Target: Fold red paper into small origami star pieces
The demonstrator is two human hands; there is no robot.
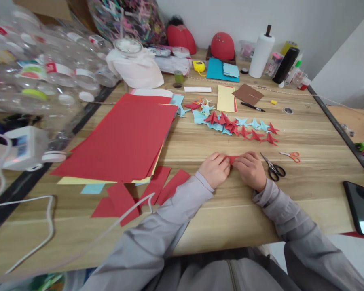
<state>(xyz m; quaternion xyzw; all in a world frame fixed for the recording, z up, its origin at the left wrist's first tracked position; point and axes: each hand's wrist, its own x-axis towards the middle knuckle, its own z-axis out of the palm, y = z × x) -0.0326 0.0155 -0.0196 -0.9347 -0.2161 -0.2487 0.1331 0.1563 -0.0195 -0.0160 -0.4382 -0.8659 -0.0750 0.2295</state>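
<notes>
Between my two hands, low over the tabletop, is a small piece of red paper [232,159], mostly covered by my fingers. My left hand [216,169] closes on its left end. The right end is gripped by my right hand [250,169]. Black-handled scissors [273,168] lie just right of my right hand, with small orange-handled scissors [292,156] beyond them. Ahead of my hands rest several folded red paper cranes [243,132] and light blue paper cranes [255,124]. To the left are cut red paper pieces [172,186] and a stack of large red sheets [124,137].
Many plastic bottles [56,72] crowd the left side. A white cable [121,218] crosses the front left. Along the back stand a yellow tape measure [199,66], blue paper [215,72] and a white roll [261,54]. A phone [360,208] lies at the right edge.
</notes>
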